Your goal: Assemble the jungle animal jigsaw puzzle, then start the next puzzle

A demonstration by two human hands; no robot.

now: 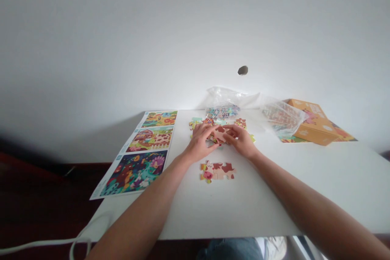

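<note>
**Both hands closed on a jigsaw piece over the loose pile**

Your left hand [199,143] and right hand [240,140] meet above the tabletop [243,211], fingers [230,130] closed from either side on a pale jigsaw piece [219,134], steadying it between them. Loose pieces [196,122] lie beneath and beyond. A joined cow section [217,171] sits apart, nearer you, clear of the pile. A printed picture sheet [134,172] lies face up to the left, in open view.

A cream jigsaw piece [219,134] with brown patches is held among loose, multicoloured pieces [196,122]. Nearer the viewer, a joined cow section [217,171] lies flat on the white table [268,195], cream with brown patches, a pink snout and yellow edge pieces.
</note>
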